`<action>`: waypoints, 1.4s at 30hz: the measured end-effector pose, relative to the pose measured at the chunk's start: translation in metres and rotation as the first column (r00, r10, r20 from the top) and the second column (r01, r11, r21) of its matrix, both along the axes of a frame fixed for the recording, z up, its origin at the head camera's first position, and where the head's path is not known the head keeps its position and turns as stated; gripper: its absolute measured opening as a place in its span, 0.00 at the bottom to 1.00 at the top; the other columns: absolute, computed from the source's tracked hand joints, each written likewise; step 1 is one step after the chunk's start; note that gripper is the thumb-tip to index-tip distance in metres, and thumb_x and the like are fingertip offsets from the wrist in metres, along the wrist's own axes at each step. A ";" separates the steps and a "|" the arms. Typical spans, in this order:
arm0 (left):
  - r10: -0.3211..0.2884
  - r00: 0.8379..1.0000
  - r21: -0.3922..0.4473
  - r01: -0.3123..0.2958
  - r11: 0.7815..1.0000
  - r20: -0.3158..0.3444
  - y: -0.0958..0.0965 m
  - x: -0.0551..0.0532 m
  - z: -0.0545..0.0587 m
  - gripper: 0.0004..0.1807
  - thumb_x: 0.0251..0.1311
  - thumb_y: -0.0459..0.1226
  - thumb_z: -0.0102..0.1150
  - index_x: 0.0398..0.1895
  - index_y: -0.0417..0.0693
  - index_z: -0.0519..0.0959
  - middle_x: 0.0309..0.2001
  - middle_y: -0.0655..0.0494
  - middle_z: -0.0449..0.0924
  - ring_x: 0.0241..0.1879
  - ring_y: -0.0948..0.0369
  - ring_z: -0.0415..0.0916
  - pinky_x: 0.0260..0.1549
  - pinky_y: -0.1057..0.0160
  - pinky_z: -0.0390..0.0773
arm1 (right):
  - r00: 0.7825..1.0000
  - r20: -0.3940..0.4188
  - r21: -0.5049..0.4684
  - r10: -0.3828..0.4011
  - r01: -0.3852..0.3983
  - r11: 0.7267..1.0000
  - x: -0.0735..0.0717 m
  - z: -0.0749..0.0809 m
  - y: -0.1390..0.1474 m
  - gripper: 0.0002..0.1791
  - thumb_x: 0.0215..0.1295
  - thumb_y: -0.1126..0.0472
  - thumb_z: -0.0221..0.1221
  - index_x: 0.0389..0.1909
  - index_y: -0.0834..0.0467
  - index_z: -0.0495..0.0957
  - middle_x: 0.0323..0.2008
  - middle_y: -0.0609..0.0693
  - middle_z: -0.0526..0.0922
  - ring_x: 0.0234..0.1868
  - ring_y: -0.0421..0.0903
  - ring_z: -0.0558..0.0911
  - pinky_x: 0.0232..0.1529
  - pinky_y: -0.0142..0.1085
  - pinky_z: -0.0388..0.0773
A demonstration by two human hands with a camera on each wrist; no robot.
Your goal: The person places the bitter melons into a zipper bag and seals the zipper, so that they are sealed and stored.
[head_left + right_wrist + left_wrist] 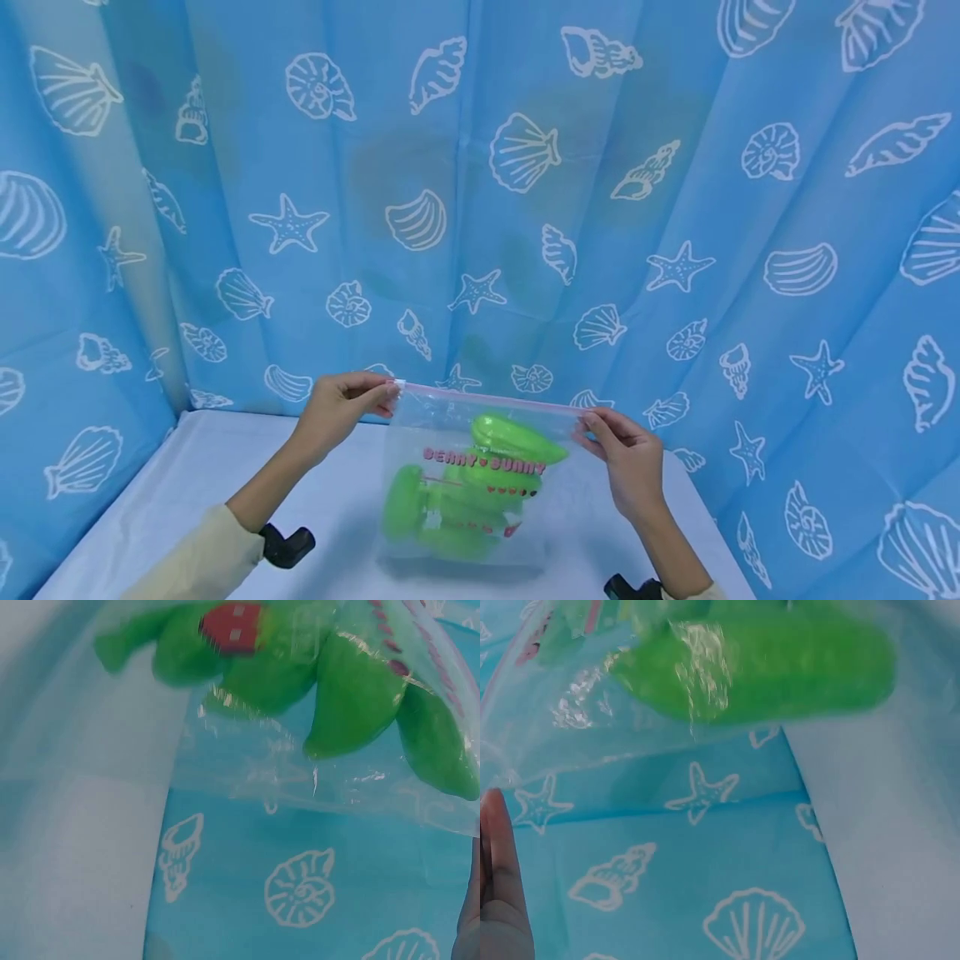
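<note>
A clear zip bag (558, 500) with red "BERRY BUNNY" lettering hangs upright between my two hands. Several smooth green mango-shaped pieces (517, 442) fill it, also pressed against the plastic in the right wrist view. My left hand (341, 408) pinches the top left corner, by the white slider (400, 383) of the pink zip edge. At the top right corner, my right hand (626, 458) pinches the same edge between thumb and fingers. One long green piece (780, 671) shows through the film in the left wrist view. Whether the zip is sealed cannot be told.
A table with a white cloth (225, 467) lies below the bag. Blue curtains (450, 167) printed with white shells and starfish stand behind it and along both sides. A black wrist device (287, 546) is strapped at the left sleeve.
</note>
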State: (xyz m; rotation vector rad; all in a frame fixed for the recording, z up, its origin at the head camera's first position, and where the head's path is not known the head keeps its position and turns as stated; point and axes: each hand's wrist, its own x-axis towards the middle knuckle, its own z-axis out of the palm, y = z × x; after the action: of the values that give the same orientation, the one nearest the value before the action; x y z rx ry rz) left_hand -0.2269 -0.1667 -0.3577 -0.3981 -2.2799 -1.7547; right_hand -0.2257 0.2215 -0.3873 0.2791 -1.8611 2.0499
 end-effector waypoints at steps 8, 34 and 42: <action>0.004 0.998 0.036 -0.007 0.999 0.060 -0.008 -0.004 -0.022 0.15 0.62 0.42 0.64 0.45 0.40 0.85 0.33 0.49 0.84 0.31 0.55 0.84 0.38 0.63 0.84 | 0.986 0.162 -0.045 0.051 -0.044 0.998 -0.007 -0.016 -0.011 0.23 0.62 0.59 0.65 0.50 0.74 0.77 0.36 0.55 0.84 0.40 0.46 0.84 0.44 0.43 0.82; 0.171 0.934 -0.021 -0.173 0.985 0.313 0.000 -0.053 -0.131 0.08 0.63 0.31 0.61 0.41 0.35 0.84 0.33 0.50 0.84 0.29 0.59 0.83 0.30 0.65 0.84 | 0.901 0.431 0.063 -0.039 0.012 0.998 -0.061 -0.116 -0.020 0.15 0.63 0.61 0.65 0.47 0.66 0.82 0.39 0.58 0.84 0.39 0.48 0.86 0.41 0.38 0.83; 0.202 0.923 -0.054 -0.195 0.979 0.329 0.002 -0.056 -0.153 0.07 0.61 0.28 0.62 0.40 0.33 0.84 0.33 0.48 0.84 0.27 0.59 0.83 0.29 0.65 0.84 | 0.875 0.480 0.108 -0.052 0.000 0.994 -0.067 -0.136 -0.022 0.15 0.63 0.61 0.65 0.46 0.67 0.82 0.39 0.58 0.84 0.37 0.47 0.86 0.39 0.37 0.84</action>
State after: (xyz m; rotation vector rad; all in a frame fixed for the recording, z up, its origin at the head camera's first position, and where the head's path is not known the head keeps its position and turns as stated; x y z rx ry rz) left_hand -0.2830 -0.1652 -0.5108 0.1392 -2.4579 -1.8073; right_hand -0.2924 0.1991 -0.5229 -0.2638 -2.2433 2.1452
